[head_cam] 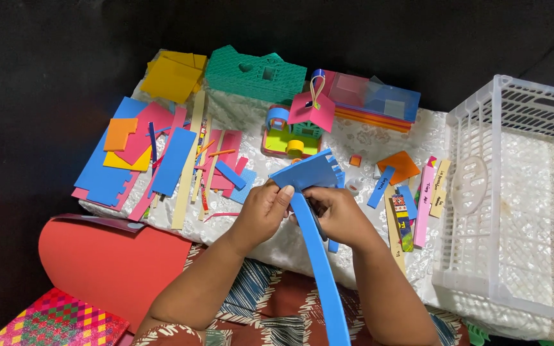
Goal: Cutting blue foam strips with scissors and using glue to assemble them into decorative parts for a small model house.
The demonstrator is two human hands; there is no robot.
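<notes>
Red card sheet [107, 263] lies at the far left, below a scatter of blue, pink and orange foam offcuts [139, 157] on the lace-covered tabletop [238, 115]. At centre, the left hand [261, 211] has its grip pinching a blue foam piece [309, 176], whose long strip hangs toward the lap. The right hand [341, 214] is closed around dark scissors [315, 214] against that strip. Farther right stands a white plastic basket [514, 205].

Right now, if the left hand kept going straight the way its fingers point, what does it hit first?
The left hand points up and to the right, fingers already on the blue foam piece. Beyond that, probably the small foam house model on the white cloth, though depth is unclear.
</notes>
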